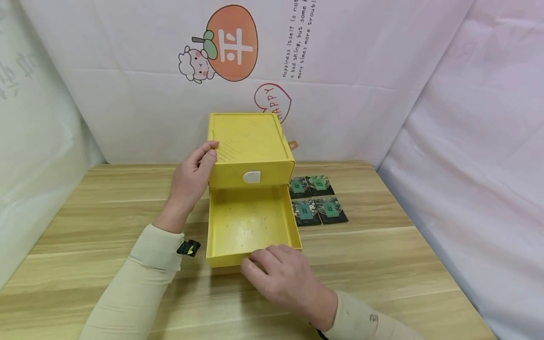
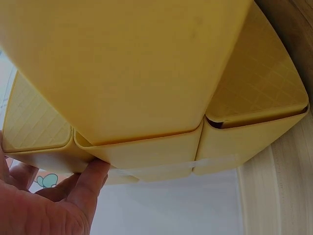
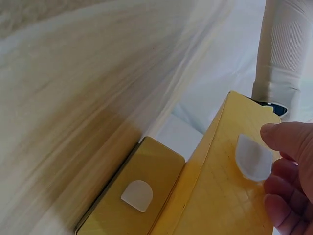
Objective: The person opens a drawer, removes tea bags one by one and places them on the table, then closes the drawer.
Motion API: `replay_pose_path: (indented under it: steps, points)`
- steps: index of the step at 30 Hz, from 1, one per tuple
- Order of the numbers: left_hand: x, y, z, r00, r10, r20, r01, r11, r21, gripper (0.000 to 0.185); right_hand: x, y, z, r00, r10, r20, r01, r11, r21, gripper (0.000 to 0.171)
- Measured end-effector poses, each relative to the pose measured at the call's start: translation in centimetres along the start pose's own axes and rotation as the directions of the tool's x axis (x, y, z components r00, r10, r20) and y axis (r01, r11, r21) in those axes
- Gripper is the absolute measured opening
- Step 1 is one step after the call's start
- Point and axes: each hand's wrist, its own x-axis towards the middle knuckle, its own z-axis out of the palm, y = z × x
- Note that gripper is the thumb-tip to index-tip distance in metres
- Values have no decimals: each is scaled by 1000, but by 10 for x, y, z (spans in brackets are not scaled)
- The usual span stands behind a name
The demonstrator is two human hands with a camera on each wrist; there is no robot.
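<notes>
A yellow plastic drawer box (image 1: 250, 137) stands upright on the table. Its middle drawer (image 1: 225, 259) is pulled far out toward me, and dark scuffs mark its floor. My left hand (image 1: 191, 177) rests on the box's upper left edge, fingertips on the top; in the left wrist view its fingers (image 2: 90, 183) touch the yellow side. At the drawer's front, my right hand (image 1: 284, 278) holds the rim with bent fingers. The right wrist view shows its thumb beside a white pull tab (image 3: 253, 159). Another drawer front (image 3: 154, 166), with its own tab, lies below.
Right of the box, several dark square cards (image 1: 329, 208) with green emblems lie in two rows on the wooden table (image 1: 374, 278). A printed white cloth (image 1: 348, 108) hangs close behind the box, and white cloth covers both sides.
</notes>
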Motion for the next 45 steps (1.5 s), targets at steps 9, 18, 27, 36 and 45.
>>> replay_pose_path:
  steps: [9,18,27,36,45]
  points:
    - [-1,1,-1,1000,-9,-3,9,1000,11,51,6,-3,-4,999,27,-22,-28,999,-26,29]
    - [-1,2,-1,1000,-14,-4,14,1000,2,51,6,-7,-5,996,68,65,-66,997,-30,33]
    - [0,1,-1,1000,-18,-1,18,1000,-1,51,7,-3,2,989,119,84,-118,993,-21,32]
    - [0,1,0,1000,-17,-13,17,1000,-12,50,10,5,12,987,138,81,-136,990,-32,30]
    - [1,-1,1,1000,-14,-21,13,1000,-19,50,14,14,19,984,148,97,-144,988,-51,30]
